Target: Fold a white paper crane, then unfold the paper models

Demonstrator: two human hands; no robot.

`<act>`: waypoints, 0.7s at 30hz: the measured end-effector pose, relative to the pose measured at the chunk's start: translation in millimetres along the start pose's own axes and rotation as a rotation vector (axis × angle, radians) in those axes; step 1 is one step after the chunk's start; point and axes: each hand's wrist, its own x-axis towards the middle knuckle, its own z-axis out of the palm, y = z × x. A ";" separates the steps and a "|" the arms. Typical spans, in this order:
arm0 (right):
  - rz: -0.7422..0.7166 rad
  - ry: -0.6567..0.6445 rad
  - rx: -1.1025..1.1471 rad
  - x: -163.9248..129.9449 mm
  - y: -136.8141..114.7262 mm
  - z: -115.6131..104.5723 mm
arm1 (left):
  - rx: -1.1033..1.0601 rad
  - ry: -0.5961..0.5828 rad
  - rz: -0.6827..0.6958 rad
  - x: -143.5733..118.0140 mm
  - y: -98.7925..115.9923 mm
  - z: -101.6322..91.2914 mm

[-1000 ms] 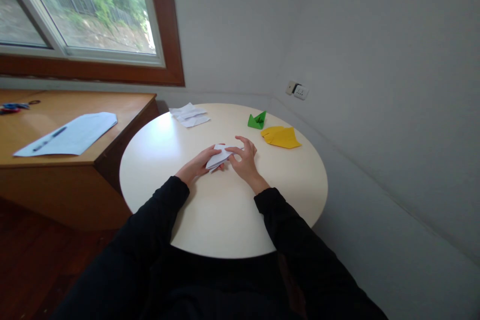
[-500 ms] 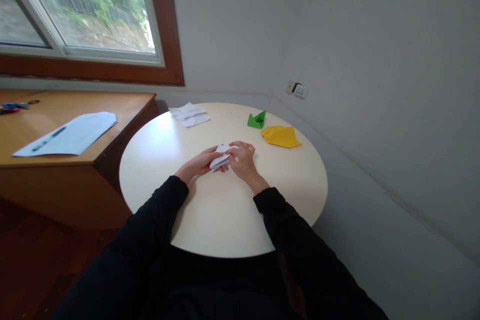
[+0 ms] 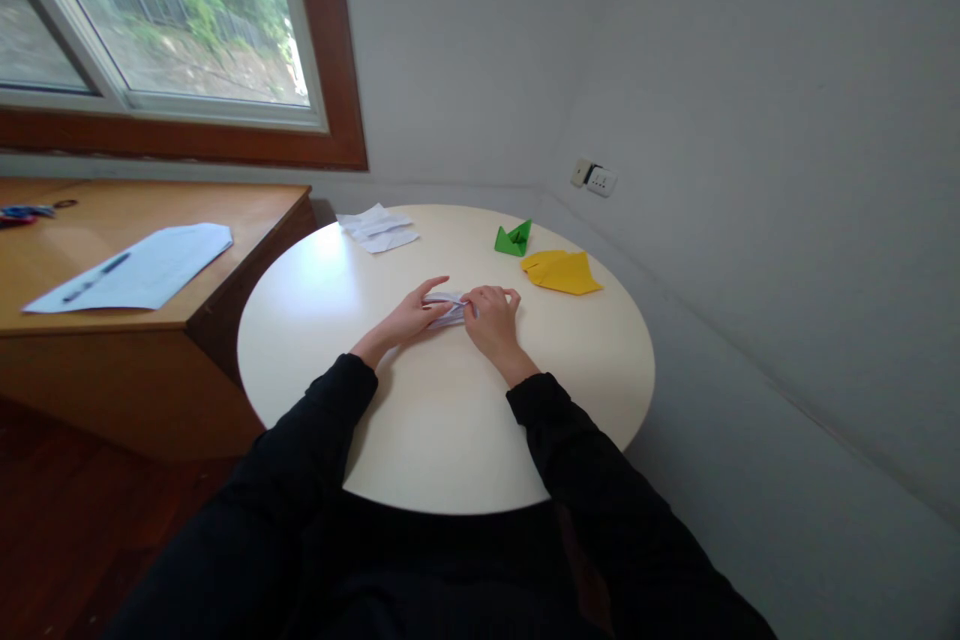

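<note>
A folded white paper (image 3: 450, 315) is between my two hands over the middle of the round table (image 3: 450, 450). My left hand (image 3: 411, 315) grips its left end, the thumb along the near side and the index finger raised off it. My right hand (image 3: 493, 320) is closed on the right end, fingertips pinching the folds. The paper's layers stand partly apart and edge-on toward me. Both hands cover much of its shape. Beyond the right hand lie a yellow folded paper (image 3: 562, 272) and a small green paper boat (image 3: 514, 239).
Creased white paper (image 3: 379, 228) lies at the table's back left. On the wooden desk (image 3: 247, 250) to the left are a white sheet (image 3: 169, 265), a pen (image 3: 97, 278) and scissors (image 3: 26, 213). A wall socket (image 3: 601, 182) sits behind the table.
The folded white paper has turned so its layers now face me edge-on and spread. My left index finger has lifted, and the right fingers have bunched on the right end.
</note>
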 end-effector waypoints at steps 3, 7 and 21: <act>0.024 -0.047 -0.048 0.5 -0.4 -0.2 | 0.187 0.021 0.148 2.7 -6.2 1.9; 0.024 -0.054 -0.077 0.9 -0.7 -0.7 | 0.323 0.161 0.238 7.7 -14.7 2.2; -0.062 0.046 0.053 0.4 -4.6 1.3 | 0.423 0.321 0.256 14.5 -15.2 -7.0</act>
